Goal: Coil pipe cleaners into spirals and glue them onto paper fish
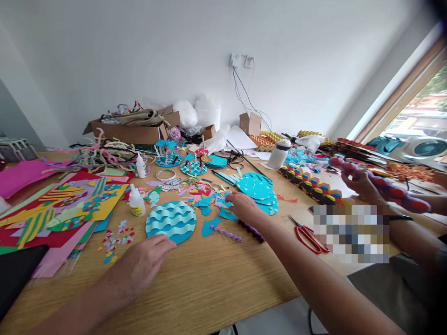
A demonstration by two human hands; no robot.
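Observation:
A round blue disc with pale wavy strips lies on the wooden table. My left hand rests at its lower edge, fingers bent and close together; whether they pinch the rim is hidden. Further right, my right hand reaches over blue paper scraps, its fingertips among small pieces too small to make out. Beside that hand are a purple twisted pipe cleaner and a dark purple one. Blue cloud-shaped sheets are stacked just behind it.
Glue bottles stand left of the disc, near colored paper sheets and small paper bits. Red-handled scissors lie at the right. Another person's hand holds a purple and red bumpy strip. Decorated discs stand behind.

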